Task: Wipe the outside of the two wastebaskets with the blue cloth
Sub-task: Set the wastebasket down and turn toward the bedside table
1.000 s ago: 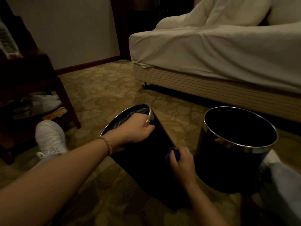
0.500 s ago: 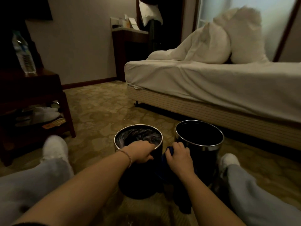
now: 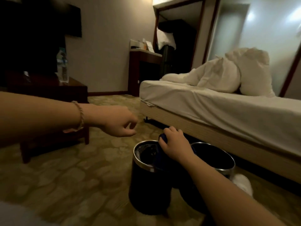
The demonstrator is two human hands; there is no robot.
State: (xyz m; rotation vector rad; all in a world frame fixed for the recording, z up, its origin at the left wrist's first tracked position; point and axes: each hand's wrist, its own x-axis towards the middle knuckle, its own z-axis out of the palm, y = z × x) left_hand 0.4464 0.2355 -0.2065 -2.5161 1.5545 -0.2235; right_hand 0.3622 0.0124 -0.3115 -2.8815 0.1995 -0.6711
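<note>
Two black wastebaskets stand upright, side by side on the patterned carpet [image 3: 68, 173] — left wastebasket [image 3: 149, 181], right wastebasket [image 3: 216, 162]. Above their rims, the right hand [image 3: 175, 146] grips the blue cloth [image 3: 163, 138], fingers curled round it. Left hand [image 3: 119, 122] hovers apart, fingers loosely curled, holding nothing. Far right — a bed [image 3: 211, 105].

There are two wastebaskets [image 3: 150, 178] [image 3: 216, 162], one blue cloth [image 3: 163, 138], two hands [image 3: 118, 122] [image 3: 175, 145], one bed [image 3: 219, 105], one water bottle [image 3: 62, 66] and one white shoe [image 3: 242, 185].
</note>
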